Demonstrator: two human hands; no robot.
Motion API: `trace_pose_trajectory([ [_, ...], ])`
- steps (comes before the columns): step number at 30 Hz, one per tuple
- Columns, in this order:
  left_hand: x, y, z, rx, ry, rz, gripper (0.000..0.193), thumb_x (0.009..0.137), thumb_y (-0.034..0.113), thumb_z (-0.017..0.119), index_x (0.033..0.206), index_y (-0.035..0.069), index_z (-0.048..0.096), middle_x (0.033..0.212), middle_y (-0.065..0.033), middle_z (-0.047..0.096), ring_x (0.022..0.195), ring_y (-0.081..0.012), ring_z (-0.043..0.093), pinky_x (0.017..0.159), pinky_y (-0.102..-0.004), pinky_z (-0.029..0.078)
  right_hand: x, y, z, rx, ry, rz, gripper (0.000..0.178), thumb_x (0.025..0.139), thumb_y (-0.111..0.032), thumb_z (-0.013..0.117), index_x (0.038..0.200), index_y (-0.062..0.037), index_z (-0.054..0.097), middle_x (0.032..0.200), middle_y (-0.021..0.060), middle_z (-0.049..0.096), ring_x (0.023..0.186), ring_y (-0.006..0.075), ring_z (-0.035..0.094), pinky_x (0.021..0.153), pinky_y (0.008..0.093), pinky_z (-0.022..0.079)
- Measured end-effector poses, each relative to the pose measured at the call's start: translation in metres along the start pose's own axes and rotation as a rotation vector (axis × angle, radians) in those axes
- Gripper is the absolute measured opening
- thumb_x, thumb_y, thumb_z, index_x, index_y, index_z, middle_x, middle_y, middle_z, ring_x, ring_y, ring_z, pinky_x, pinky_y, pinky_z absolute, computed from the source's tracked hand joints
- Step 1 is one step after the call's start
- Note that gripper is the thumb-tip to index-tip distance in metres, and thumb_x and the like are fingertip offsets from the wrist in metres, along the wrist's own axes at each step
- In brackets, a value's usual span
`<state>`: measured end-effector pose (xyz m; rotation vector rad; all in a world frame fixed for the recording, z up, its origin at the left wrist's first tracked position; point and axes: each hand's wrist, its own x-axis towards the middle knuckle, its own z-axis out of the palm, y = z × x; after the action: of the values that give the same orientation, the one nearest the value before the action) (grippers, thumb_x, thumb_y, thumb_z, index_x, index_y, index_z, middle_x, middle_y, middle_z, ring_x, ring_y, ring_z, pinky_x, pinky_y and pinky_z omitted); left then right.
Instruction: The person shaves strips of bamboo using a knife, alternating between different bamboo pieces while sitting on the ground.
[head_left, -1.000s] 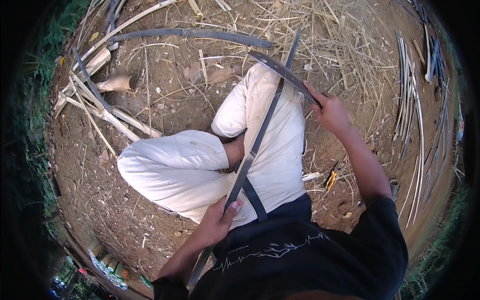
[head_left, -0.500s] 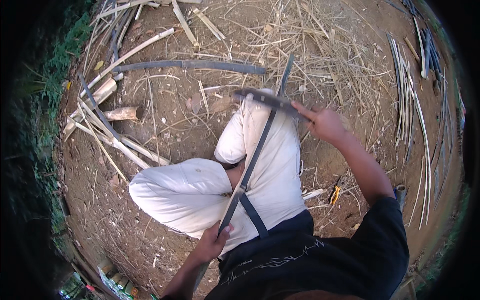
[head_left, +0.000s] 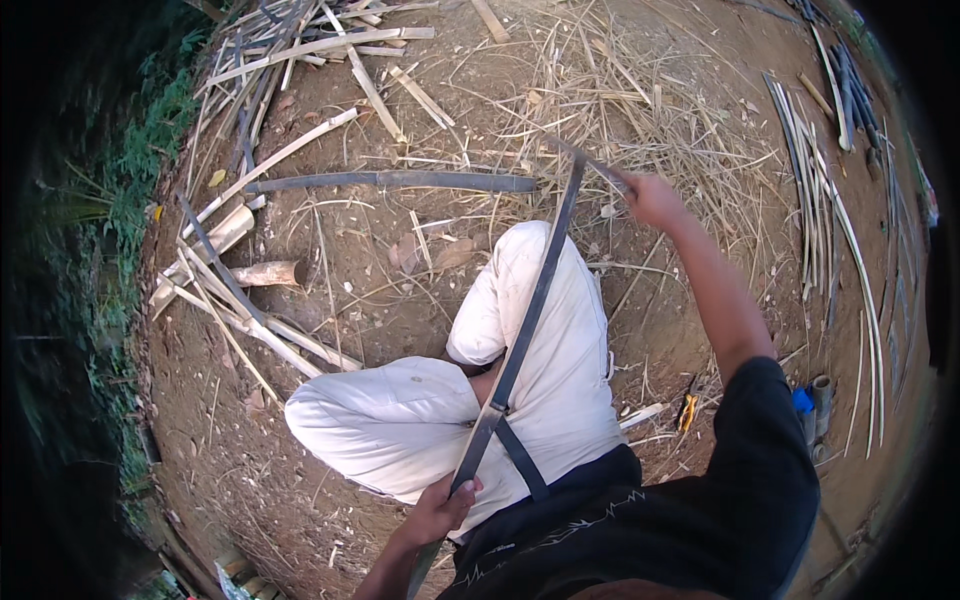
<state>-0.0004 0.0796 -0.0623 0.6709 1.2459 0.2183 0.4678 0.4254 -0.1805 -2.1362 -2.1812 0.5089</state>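
A long, dark bamboo strip slants across my lap, from my left hip to beyond my right knee. My left hand is closed around its near part, next to my waist. In my right hand, out past the right knee, is a machete with its blade seen nearly edge-on. The blade is at the strip's far end; I cannot tell if they touch. White trousers cover my crossed legs, and a dark strap lies over them beneath the strip.
Thin shavings litter the ground ahead. A dark bamboo length lies beyond my knees, with split pieces heaped at the far left. Long strips and a bamboo tube are on the right. A small yellow-and-black object lies by my right thigh.
My right hand has carried the machete away from me, from across the strip above the knee to its far tip. The left hand still holds the strip. The view has shifted a little.
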Motion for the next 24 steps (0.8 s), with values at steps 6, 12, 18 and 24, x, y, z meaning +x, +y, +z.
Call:
trace_pose_trajectory([
  [6,-0.007,0.013,-0.012,-0.370,-0.177,-0.082,0.032,0.107,0.034,0.041,0.123,0.007,0.045,0.072,-0.0025,0.044,0.047,-0.0072,0.039,0.044,-0.0225,0.036,-0.002,0.009,0.000,0.137,0.180,0.167,0.045,0.088,-0.017,0.059,0.133,-0.0129,0.059,0.084,0.0239,0.067,0.075,0.0384,0.066,0.073,0.0468,0.053],
  [12,0.018,0.038,-0.002,-0.431,-0.210,-0.133,0.036,0.106,0.037,0.040,0.120,0.005,0.046,0.078,-0.0093,0.053,0.053,-0.0160,0.053,0.048,-0.0304,0.047,-0.141,-0.069,0.017,0.390,0.214,0.021,0.054,0.086,-0.016,0.062,0.140,-0.0200,0.054,0.073,0.0201,0.063,0.064,0.0359,0.063,0.060,0.0452,0.049],
  [18,0.041,0.059,0.006,-0.407,-0.108,-0.198,0.033,0.103,0.034,0.045,0.100,0.003,0.055,0.069,-0.0049,0.053,0.051,-0.0177,0.054,0.046,-0.0301,0.046,-0.278,-0.155,0.014,0.162,-0.004,-0.568,0.074,0.078,-0.018,0.069,0.148,-0.0259,0.045,0.075,0.0080,0.052,0.061,0.0235,0.060,0.053,0.0373,0.050],
  [24,0.038,0.060,0.024,-0.417,-0.066,-0.221,0.033,0.106,0.035,0.040,0.095,0.005,0.051,0.062,-0.0019,0.048,0.044,-0.0126,0.046,0.040,-0.0257,0.037,-0.292,-0.163,0.019,0.115,0.106,-0.684,0.071,0.071,-0.011,0.071,0.141,-0.0193,0.056,0.071,0.0030,0.042,0.058,0.0204,0.052,0.055,0.0353,0.046],
])
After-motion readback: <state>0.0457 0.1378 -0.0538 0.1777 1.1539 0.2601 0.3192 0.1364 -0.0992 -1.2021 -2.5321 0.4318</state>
